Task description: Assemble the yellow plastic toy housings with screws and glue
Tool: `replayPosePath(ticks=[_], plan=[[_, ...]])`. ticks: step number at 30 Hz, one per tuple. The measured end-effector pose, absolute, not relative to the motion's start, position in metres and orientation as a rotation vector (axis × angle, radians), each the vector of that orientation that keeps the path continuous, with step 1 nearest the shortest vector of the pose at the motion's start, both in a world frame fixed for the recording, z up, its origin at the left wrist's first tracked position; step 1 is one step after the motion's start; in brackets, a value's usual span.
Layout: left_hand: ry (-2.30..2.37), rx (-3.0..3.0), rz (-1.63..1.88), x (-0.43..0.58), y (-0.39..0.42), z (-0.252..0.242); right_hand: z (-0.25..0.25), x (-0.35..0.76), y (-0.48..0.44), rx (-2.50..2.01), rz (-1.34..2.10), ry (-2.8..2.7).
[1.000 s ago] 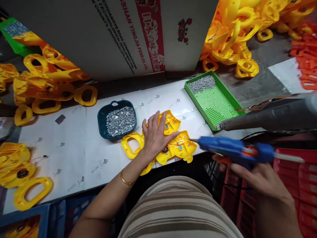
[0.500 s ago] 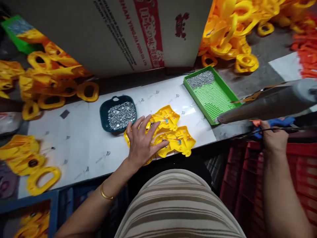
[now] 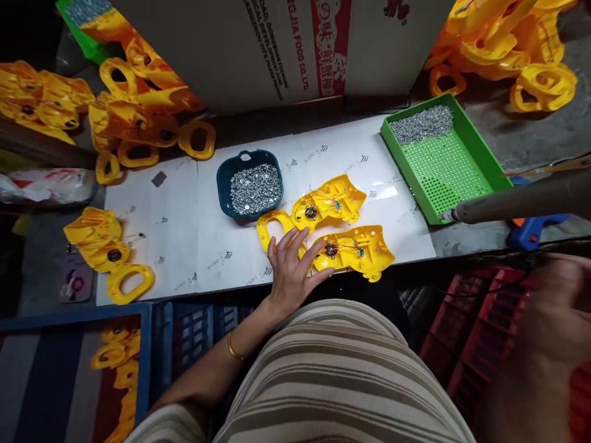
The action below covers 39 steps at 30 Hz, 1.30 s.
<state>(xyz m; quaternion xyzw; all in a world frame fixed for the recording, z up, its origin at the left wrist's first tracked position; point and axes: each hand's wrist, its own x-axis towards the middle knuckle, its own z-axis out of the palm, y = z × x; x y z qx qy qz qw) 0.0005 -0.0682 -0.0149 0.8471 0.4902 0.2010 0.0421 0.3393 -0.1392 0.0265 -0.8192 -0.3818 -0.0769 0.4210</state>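
Left hand (image 3: 290,274): palm down at the near edge of the worktop (image 3: 194,240), fingers (image 3: 301,237) splayed and flat, gripping nothing. The fingertips lie on the handle loop end of the two yellow shells, and the thumb touches the left end of the near shell (image 3: 357,249).

Near shell: lies open side up, with a round part and thin wires showing inside. The far shell (image 3: 332,203) sits just behind it, same way up, and the two touch at the handle end.

Right hand (image 3: 549,326): low at the right over the red crate (image 3: 462,344), well apart from the shells. It is heavily blurred, so I cannot tell whether its fingers are spread or closed, or whether it holds anything.

A blue glue gun (image 3: 535,226) lies at the right end of the worktop, with no hand on it. A grey tool barrel (image 3: 517,202) crosses above it.

A dark bowl (image 3: 224,178) of screws sits just left of the far shell. A green tray (image 3: 447,172) with screws heaped at its far end stands to the right.
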Motion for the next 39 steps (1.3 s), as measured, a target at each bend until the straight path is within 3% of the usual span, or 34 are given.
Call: replayPosePath(ticks=[5, 11, 20, 24, 31, 39], plan=[[1.516, 2.526, 0.65, 0.005, -0.074, -0.015, 0.042, 0.244, -0.116, -1.681, 0.398, -1.825], [1.486, 2.502, 0.706, 0.008, -0.08, -0.017, 0.033, 0.211, -0.078, -1.495, 0.213, -2.273], [1.448, 2.522, 0.701, 0.009, -0.08, -0.016, 0.042, 0.18, -0.049, -1.682, 0.324, -2.684], [1.449, 2.487, 0.696, 0.008, -0.081, -0.016, 0.045, 0.188, -0.049, -1.697, 0.426, -2.579], [1.495, 2.443, 0.827, 0.021, -0.067, 0.001, 0.04, 0.23, -0.068, -1.711, 0.916, -1.827], [1.333, 2.349, 0.762, 0.068, -0.05, 0.012, 0.032, 0.237, -0.077, -1.737, 0.851, -1.651]])
